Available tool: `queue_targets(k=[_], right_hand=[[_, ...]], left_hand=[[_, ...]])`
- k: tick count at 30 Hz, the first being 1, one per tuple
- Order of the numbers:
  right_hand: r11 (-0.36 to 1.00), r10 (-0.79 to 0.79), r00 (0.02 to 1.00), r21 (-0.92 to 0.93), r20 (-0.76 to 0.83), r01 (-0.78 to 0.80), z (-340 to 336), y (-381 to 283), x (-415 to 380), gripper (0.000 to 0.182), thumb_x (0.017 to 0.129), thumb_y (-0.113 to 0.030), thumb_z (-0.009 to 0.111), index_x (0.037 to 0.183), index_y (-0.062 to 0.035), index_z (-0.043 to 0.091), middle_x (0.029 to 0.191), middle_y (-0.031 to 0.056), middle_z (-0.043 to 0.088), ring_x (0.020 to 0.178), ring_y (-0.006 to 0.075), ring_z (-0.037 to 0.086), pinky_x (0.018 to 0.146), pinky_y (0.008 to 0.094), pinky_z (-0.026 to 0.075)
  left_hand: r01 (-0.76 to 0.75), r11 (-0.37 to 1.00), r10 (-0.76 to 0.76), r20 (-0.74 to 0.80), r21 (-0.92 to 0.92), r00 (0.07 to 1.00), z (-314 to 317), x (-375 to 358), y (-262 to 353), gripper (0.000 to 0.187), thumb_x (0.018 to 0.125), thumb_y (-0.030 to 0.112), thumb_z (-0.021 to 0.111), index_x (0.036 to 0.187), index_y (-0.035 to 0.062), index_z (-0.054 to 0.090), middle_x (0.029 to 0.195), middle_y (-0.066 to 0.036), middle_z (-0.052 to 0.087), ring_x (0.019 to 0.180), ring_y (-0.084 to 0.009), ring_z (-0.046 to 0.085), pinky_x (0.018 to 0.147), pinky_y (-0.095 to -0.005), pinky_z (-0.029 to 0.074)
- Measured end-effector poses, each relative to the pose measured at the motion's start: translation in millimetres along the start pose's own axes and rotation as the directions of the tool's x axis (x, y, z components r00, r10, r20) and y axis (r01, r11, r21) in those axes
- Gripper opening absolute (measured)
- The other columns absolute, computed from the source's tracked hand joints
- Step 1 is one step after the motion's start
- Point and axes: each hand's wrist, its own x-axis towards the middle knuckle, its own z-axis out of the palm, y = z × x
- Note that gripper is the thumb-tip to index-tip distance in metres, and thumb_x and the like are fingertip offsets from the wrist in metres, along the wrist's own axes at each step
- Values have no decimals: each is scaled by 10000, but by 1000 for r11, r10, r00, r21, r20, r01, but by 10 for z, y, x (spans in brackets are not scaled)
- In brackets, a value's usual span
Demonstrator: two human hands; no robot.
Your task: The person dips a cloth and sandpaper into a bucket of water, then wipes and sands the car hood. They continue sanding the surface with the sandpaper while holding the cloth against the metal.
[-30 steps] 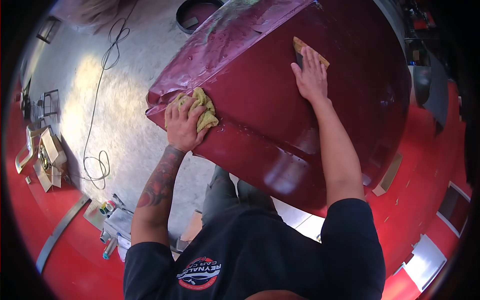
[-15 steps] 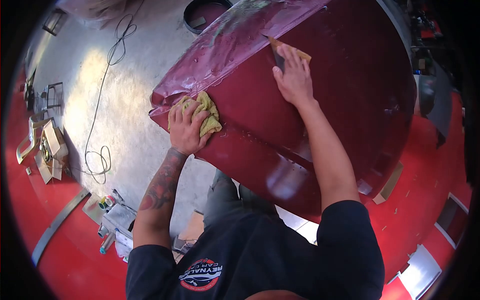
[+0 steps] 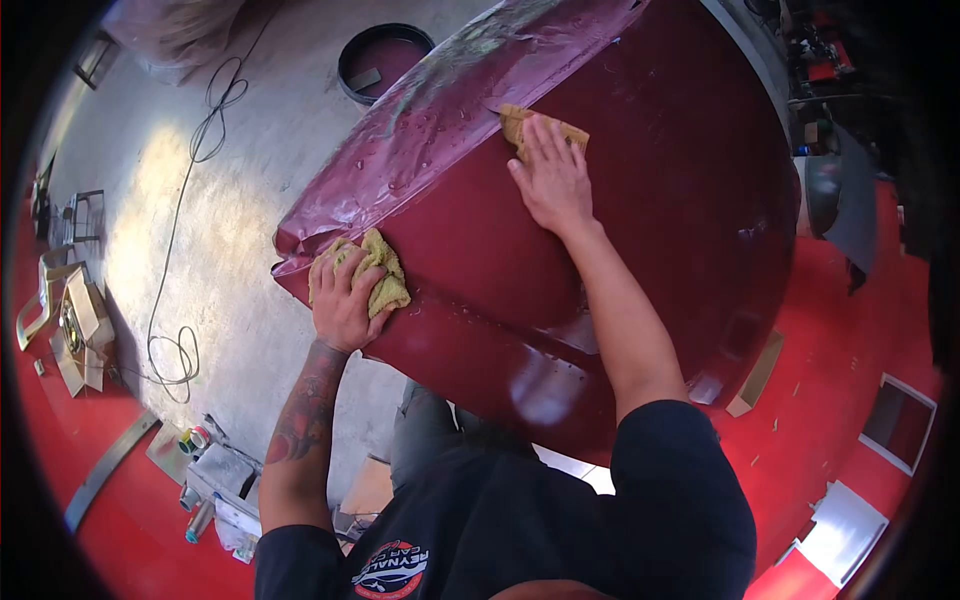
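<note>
A large dark red car panel (image 3: 660,180) lies in front of me, wet drops on its surface. Wrinkled, see-through film (image 3: 400,150) covers its upper left edge. My left hand (image 3: 345,300) grips a yellow-green cloth (image 3: 388,275) and presses it on the panel's left corner. Near the film's edge, my right hand (image 3: 555,180) holds a tan sheet (image 3: 518,125) of sandpaper-like material against the panel, fingers over it. The sheet's underside is hidden.
A black round tub (image 3: 385,62) stands on the grey floor beyond the panel. A cable (image 3: 180,200) runs along the floor at the left. An open cardboard box (image 3: 85,330) is at far left, a tool cart (image 3: 220,475) at lower left.
My right hand has moved down and left along the film's edge, and the tan sheet now shows flatter. The camera view has shifted; my left hand remains on the cloth at the corner.
</note>
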Motion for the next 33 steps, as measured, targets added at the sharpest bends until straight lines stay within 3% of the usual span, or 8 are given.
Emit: queue_targets(k=[5, 7, 9, 13, 20, 24, 27, 33], right_hand=[[971, 223, 974, -82, -43, -226, 50, 611, 595, 712, 1031, -526, 369, 1565, -66, 274, 1632, 111, 271, 1507, 312, 238, 1194, 519, 249], [994, 94, 993, -44, -77, -98, 69, 25, 46, 735, 1014, -514, 422, 1565, -54, 265, 1637, 119, 250, 1510, 330, 220, 1205, 536, 205], [995, -90, 987, 45, 134, 84, -77, -569, -634, 781, 974, -521, 511, 1568, -74, 272, 1642, 102, 239, 1519, 319, 196, 1213, 531, 185], [935, -345, 925, 148, 163, 323, -108, -412, -846, 729, 975, -507, 519, 1569, -145, 301, 1640, 42, 261, 1516, 255, 227, 1217, 510, 190], [988, 152, 986, 34, -73, -150, 40, 1629, 1358, 714, 1023, -558, 353, 1574, -111, 278, 1643, 68, 258, 1518, 275, 223, 1208, 510, 224], [999, 12, 994, -35, -111, -16, 108, 897, 758, 731, 1014, -534, 416, 1555, -58, 291, 1631, 123, 265, 1501, 346, 236, 1208, 549, 196], [969, -246, 950, 17, 194, 247, -188, 32, -332, 805, 962, -541, 516, 1571, -80, 261, 1644, 95, 233, 1516, 322, 206, 1217, 540, 182], [990, -139, 990, -28, -4, 139, -31, 1059, 648, 750, 999, -582, 416, 1582, -138, 259, 1650, 55, 234, 1523, 263, 204, 1225, 497, 179]], left_hand=[[4, 1000, -4, -9, -13, 1000, -16, 19, 26, 524, 768, 491, 723, 1175, 185, 599, 1305, -95, 532, 1253, -378, 464, 1080, -581, 297], [0, 1000, 0, -9, -11, 1000, -20, 29, 27, 521, 774, 496, 716, 1173, 182, 598, 1303, -98, 532, 1252, -379, 466, 1078, -584, 297], [4, 1000, -4, -4, -4, 1000, -31, 26, 34, 519, 780, 501, 709, 1172, 179, 597, 1301, -101, 533, 1251, -381, 467, 1076, -587, 297], [-6, 1000, 6, 19, 6, 1000, -40, 34, 33, 494, 796, 500, 688, 1151, 169, 596, 1301, -114, 530, 1257, -382, 467, 1075, -590, 297], [-5, 1000, 5, 24, 16, 1000, 7, 4, -5, 507, 789, 530, 659, 1126, 153, 616, 1294, -129, 533, 1254, -395, 464, 1070, -603, 305], [-4, 1000, 4, -5, 24, 1000, -2, 58, 6, 503, 791, 529, 655, 1118, 148, 620, 1290, -132, 533, 1249, -400, 466, 1068, -606, 307], [-1, 1000, 0, 29, 27, 1000, -21, 13, 27, 506, 789, 529, 652, 1119, 147, 618, 1284, -134, 532, 1245, -406, 469, 1067, -609, 309], [3, 999, -4, 34, 32, 999, 0, 22, 15, 510, 795, 543, 639, 1110, 143, 614, 1268, -140, 529, 1239, -412, 474, 1058, -621, 319]])
